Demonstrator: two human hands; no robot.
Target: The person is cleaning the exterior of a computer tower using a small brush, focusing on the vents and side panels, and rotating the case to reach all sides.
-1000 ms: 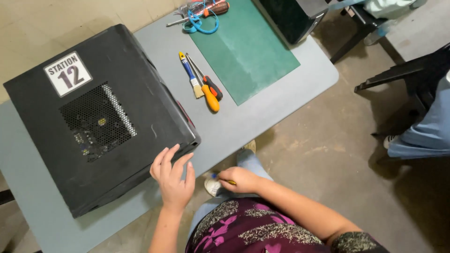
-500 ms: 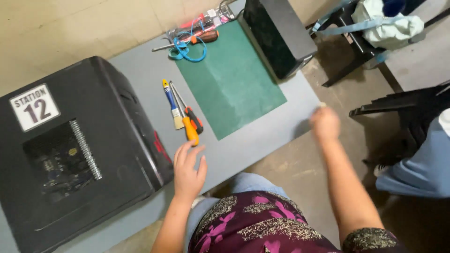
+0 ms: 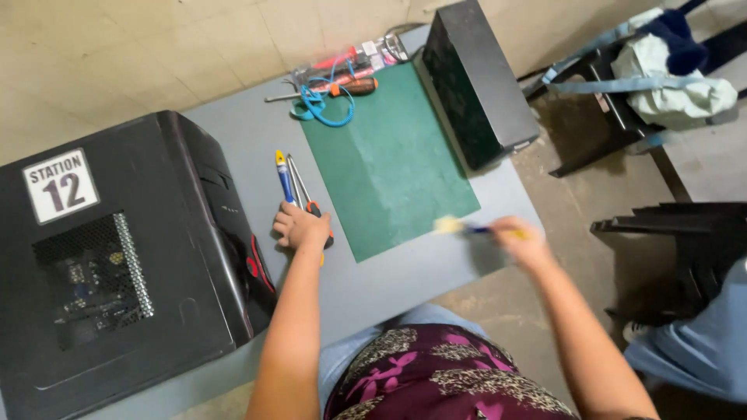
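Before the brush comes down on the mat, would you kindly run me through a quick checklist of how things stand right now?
1. Right hand grips the brush: ok, though blurred by motion.
2. Brush tip over the green mat: ok, at its near right corner; contact cannot tell.
3. Left hand on the screwdrivers: ok, resting on their handles; grip cannot tell.
4. Mat surface free of tools: ok.
5. Blue coiled cable off the mat: not ok, it overlaps the far left corner.
6. Black computer case lying flat, vented side up: ok.
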